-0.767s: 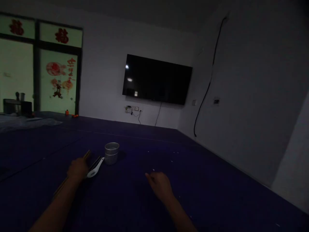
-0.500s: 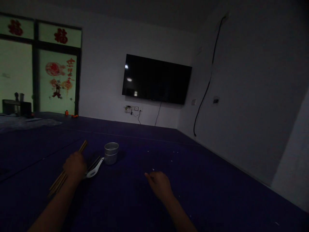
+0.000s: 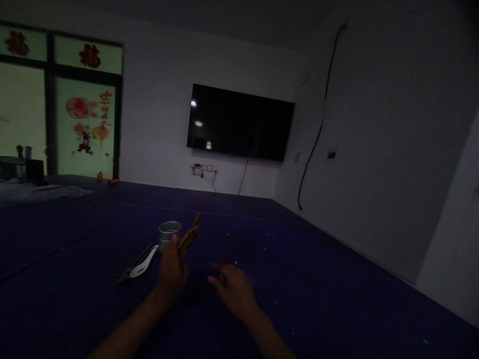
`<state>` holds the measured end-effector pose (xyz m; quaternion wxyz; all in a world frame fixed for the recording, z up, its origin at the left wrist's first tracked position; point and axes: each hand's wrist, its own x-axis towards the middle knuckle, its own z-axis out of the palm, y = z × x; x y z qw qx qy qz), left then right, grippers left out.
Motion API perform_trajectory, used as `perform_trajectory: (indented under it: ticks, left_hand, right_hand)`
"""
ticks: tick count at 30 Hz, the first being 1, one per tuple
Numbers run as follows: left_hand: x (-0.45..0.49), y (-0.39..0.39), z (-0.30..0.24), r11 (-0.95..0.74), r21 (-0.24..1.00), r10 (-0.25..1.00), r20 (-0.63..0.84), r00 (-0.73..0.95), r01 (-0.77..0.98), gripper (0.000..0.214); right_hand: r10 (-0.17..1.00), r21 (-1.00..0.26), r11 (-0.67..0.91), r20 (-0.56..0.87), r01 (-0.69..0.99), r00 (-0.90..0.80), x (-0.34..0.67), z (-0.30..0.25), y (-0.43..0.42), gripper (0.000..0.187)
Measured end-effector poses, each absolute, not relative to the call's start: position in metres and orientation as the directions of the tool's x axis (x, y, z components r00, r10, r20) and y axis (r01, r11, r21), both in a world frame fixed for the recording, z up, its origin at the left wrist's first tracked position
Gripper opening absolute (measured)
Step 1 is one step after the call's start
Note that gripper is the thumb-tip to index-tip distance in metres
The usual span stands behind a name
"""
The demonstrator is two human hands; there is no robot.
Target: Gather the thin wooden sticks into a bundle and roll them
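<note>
Left hand (image 3: pixel 172 271): 1, raised over the near part of the table, fingers clamped on a bundle of chopsticks (image 3: pixel 190 238). Bundle: brown, slanting, upper ends pointing up and away to the right; exact count cannot be told.

Right hand (image 3: pixel 234 288): 1, to the right of the left hand and apart from it, over the table; thumb and forefinger apart with a gap between them, remaining fingers curled and partly hidden.

Cup (image 3: pixel 167 238): 1, grey, metallic in look, upright on the table, behind the left hand and partly covered by it; whether the 2 touch cannot be told.

Spoon (image 3: pixel 145 263): 1, white, short-handled, blue mark in the bowl; lies left of the left hand, handle end just beside the cup.

Utensils (image 3: pixel 135 262): dark, slim, lying along the left side of the spoon; count unclear.

Table (image 3: pixel 75 289): 1, dark blue-purple top, white specks (image 3: pixel 235 262) scattered on the right-hand part.

Plastic sheet (image 3: pixel 45 192): clear, crumpled, far left of the table. Orange items: 2 (image 3: pixel 100 176), small, at the far edge.

Television (image 3: pixel 239 122): 1, black, wall-mounted, dark screen with light reflections.
</note>
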<state>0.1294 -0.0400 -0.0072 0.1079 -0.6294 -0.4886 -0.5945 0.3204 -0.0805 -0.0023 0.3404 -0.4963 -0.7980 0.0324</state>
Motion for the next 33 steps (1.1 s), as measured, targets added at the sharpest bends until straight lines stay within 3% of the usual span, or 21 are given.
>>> perform_trajectory:
  ticks: [3, 7, 16, 28, 33]
  left_hand:
    - [0.153, -0.056, -0.011, -0.633, 0.501, 0.483, 0.851, -0.204, 0.590, 0.059]
    - [0.170, -0.069, -0.006, -0.696, 0.608, 0.623, 0.776, -0.101, 0.383, 0.060]
    - [0.177, -0.074, -0.008, -0.579, 0.810, 0.814, 0.571, 0.106, 0.090, 0.056]
    - [0.177, -0.064, -0.011, -0.461, 0.869, 0.872, 0.481, 0.088, -0.180, 0.048]
    - [0.175, -0.060, -0.012, -0.381, 0.895, 0.903, 0.414, 0.113, -0.230, 0.044]
  right_hand:
    - [0.757, -0.465, 0.623, 0.561, 0.629, -0.335, 0.314, -0.001, -0.086, 0.046]
    - [0.732, -0.499, 0.665, 0.586, 0.556, -0.348, 0.305, -0.001, -0.091, 0.046]
    - [0.859, -0.633, 0.512, 0.378, 0.580, -0.346, 0.301, -0.027, -0.081, 0.047]
    - [0.836, -0.787, 0.539, 0.456, 0.299, -0.306, 0.291, -0.031, -0.084, 0.051]
    - [0.858, -0.829, 0.500, 0.436, 0.250, -0.271, 0.292, -0.029, -0.078, 0.039]
